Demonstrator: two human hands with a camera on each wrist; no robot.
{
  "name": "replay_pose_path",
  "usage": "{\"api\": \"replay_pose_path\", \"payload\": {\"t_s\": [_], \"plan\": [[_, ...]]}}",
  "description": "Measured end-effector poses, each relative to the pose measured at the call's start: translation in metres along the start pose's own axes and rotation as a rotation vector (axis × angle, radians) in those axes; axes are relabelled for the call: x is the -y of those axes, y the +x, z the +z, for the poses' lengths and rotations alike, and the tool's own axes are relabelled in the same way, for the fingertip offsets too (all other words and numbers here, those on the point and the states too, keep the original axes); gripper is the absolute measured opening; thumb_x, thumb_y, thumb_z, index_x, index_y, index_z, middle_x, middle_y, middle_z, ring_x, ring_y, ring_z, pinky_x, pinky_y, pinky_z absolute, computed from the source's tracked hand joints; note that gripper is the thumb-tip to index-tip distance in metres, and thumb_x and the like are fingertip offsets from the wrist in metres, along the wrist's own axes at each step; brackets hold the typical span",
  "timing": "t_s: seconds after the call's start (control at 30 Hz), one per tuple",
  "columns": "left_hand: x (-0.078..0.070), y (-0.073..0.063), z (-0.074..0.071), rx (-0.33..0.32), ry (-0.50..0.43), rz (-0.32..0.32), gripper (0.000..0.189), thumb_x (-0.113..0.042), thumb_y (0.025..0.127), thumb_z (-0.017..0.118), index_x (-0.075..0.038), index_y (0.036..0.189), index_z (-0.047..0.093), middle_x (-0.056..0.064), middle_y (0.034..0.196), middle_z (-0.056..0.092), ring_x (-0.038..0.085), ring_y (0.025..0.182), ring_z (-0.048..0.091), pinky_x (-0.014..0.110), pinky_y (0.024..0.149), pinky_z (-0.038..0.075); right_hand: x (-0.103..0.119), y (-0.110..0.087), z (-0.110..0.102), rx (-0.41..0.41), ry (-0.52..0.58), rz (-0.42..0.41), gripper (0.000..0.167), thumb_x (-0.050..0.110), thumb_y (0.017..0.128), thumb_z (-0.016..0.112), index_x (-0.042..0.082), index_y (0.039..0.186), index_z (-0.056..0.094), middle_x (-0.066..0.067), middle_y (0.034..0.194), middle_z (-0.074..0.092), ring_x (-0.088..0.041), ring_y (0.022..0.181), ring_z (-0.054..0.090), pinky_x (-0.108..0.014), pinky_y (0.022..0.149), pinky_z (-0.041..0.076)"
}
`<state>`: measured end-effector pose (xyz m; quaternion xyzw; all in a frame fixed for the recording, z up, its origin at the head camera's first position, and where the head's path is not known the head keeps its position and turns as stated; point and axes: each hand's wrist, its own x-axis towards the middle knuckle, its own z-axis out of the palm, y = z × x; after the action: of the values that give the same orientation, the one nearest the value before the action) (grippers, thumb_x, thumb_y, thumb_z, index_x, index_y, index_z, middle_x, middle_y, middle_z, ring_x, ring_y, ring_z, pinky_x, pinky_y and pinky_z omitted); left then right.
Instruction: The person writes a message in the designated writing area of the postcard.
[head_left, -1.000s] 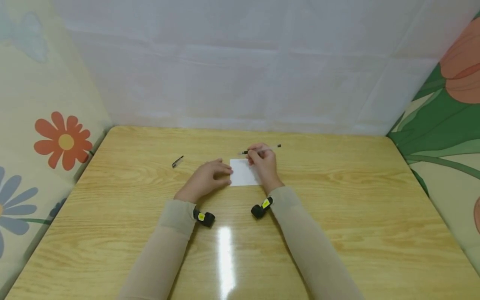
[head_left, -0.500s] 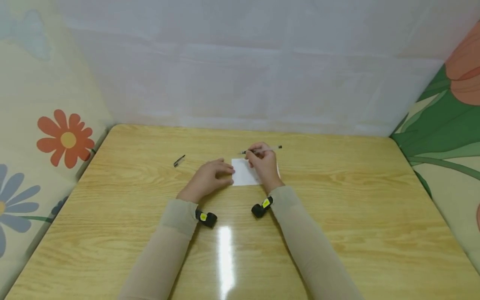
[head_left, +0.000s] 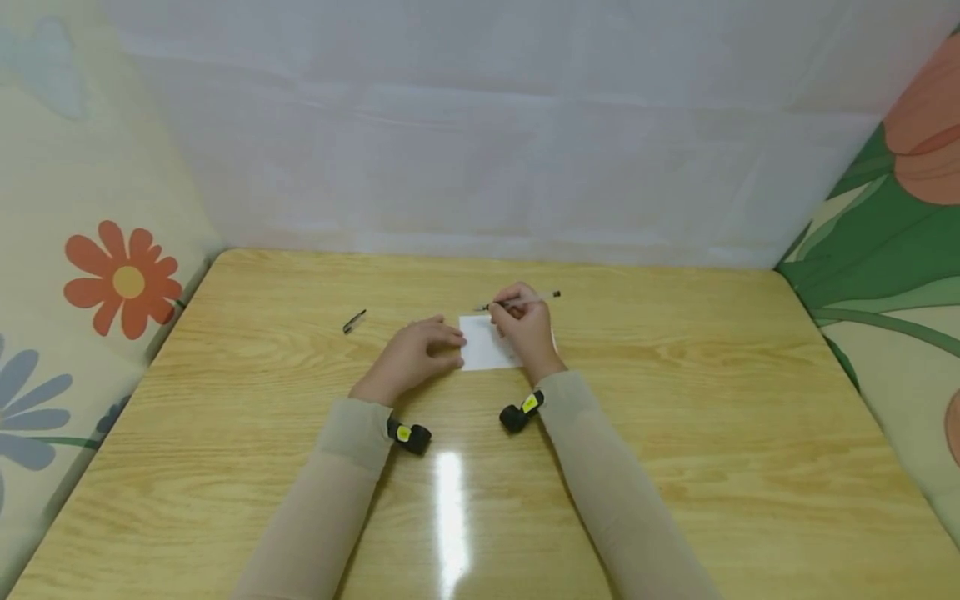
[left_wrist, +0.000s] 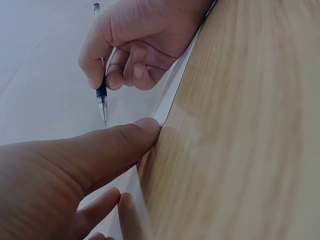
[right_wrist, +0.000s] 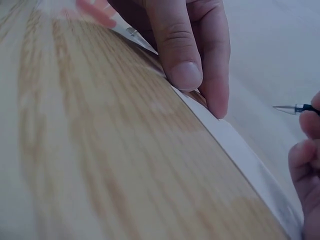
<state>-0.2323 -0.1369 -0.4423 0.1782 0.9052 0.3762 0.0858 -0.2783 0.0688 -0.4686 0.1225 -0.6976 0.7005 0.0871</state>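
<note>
A small white sheet of paper [head_left: 483, 343] lies on the table, in the middle of the head view. My left hand [head_left: 414, 357] rests at its left edge, with the thumb and fingertips touching it. My right hand [head_left: 527, 329] pinches a pen [head_left: 546, 295] with a clear barrel and black grip between thumb and fingers. In the left wrist view, the metal tip of the pen [left_wrist: 103, 106] points down and appears clear of the sheet. The right hand covers part of the paper's right side. A pen cap [head_left: 355, 321] with a black clip lies left of the left hand.
The wood-grain table [head_left: 675, 433] runs back to a white cloth backdrop [head_left: 480, 150]. Flower-printed panels stand along the left and right sides. Black wrist cameras sit on both sleeves, and a bright reflection lies on the tabletop between the arms.
My right hand has shifted slightly, and a thin strip of paper now shows to its right. The pen's angle has changed a little. My left hand and the cap keep their places.
</note>
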Motion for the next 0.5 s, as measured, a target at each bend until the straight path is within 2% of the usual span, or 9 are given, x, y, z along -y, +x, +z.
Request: {"api": "replay_pose_path", "payload": {"t_s": [0.2,0.4,0.5], "plan": [[0.0002,0.0004,0.0003,0.000,-0.020,0.000,0.033,-0.018,0.092,0.077,-0.007,0.123,0.072,0.010,0.140,0.062,0.035,0.148,0.033,0.054,0.124,0.020,0.0018,-0.0016,-0.0003,0.019,-0.001,0.019,0.005,-0.002,0.092,0.066,-0.005,0.091,0.061,-0.005,0.072,0.063,-0.011,0.051,0.051,-0.019,0.044,0.043],[0.0004,-0.0005,-0.0007,-0.002,-0.016,0.008,0.034,-0.018,0.092,0.077,-0.007,0.124,0.072,0.011,0.140,0.061,0.036,0.148,0.033,0.055,0.124,0.019,0.0029,-0.0006,0.0017,-0.006,-0.115,0.029,0.004,-0.002,0.086,0.068,-0.003,0.086,0.064,-0.007,0.081,0.064,-0.009,0.066,0.061,-0.016,0.059,0.050],[0.0010,-0.0002,-0.0006,0.001,-0.012,0.006,0.034,-0.018,0.092,0.076,-0.008,0.124,0.072,0.011,0.141,0.061,0.036,0.148,0.032,0.056,0.124,0.019,0.0034,-0.0005,0.0021,-0.005,-0.169,0.033,0.004,-0.001,0.085,0.068,-0.002,0.086,0.065,-0.007,0.082,0.064,-0.008,0.068,0.062,-0.017,0.064,0.052]]}}
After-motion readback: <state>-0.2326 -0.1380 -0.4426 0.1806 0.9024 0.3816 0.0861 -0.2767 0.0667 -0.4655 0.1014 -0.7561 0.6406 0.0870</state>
